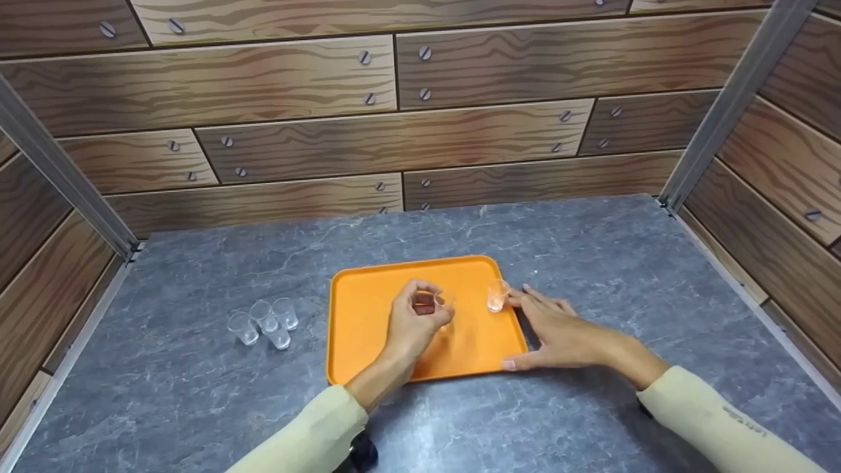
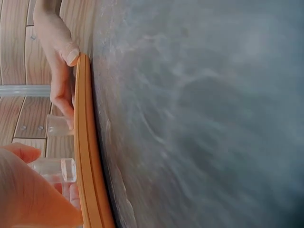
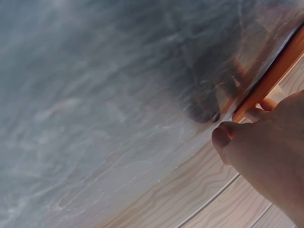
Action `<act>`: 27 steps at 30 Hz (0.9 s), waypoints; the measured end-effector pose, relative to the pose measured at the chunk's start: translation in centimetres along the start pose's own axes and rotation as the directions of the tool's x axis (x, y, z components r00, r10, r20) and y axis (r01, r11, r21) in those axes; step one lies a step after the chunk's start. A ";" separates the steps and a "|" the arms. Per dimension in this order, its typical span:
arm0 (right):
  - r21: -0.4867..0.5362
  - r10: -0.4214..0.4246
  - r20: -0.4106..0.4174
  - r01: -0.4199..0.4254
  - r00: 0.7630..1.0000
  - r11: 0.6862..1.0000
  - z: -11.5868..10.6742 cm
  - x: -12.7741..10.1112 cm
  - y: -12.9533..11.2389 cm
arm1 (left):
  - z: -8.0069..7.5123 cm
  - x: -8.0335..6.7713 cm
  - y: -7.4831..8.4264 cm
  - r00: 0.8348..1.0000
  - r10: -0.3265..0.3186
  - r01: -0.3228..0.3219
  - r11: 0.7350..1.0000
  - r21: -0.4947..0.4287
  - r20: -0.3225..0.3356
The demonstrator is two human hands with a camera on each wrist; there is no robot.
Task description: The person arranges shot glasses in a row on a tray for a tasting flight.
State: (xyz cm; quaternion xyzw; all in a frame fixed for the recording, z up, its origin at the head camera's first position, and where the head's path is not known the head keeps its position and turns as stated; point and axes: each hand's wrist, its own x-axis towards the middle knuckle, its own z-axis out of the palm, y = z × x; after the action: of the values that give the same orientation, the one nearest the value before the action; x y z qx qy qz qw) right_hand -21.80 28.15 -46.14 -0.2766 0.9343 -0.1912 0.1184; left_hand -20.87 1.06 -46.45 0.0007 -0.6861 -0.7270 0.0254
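Observation:
An orange tray (image 1: 368, 328) lies on the table. Over its middle, my left hand (image 1: 410, 322) pinches a small clear plastic cup (image 2: 54, 168) between thumb and fingers; in the left wrist view the cup's base is close above the tray. Another clear cup (image 1: 497, 297) stands on the tray near the right rim. My right hand (image 1: 562, 335) spreads along that rim, its thumb at the near corner and a fingertip touching or very close to the standing cup. In the right wrist view the right hand (image 3: 266, 147) hides part of the tray edge.
Several clear cups (image 1: 280, 336) stand close together on the grey marbled table (image 1: 197, 407), left of the tray. Wood-patterned walls (image 1: 295, 144) with metal corner posts (image 1: 723, 105) enclose the table at the back and both sides.

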 end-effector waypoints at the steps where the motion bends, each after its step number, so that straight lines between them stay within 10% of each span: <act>1: -0.001 0.000 -0.001 0.000 1.000 1.000 0.0 0.0 0.0 | 0.2 0.1 -0.1 1.000 -0.005 0.005 1.000 0.005 -0.003; 27: -0.014 0.003 0.001 -0.003 1.000 1.000 -0.1 0.5 -0.3 | 3.0 2.2 -0.6 1.000 -0.017 0.017 0.998 0.066 -0.011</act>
State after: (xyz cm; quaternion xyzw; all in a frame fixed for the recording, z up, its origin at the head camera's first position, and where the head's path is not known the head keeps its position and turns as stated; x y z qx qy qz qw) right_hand -22.05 27.66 -45.99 -0.2759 0.9360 -0.1847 0.1171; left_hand -23.22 4.00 -46.85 0.0113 -0.7094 -0.7043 0.0228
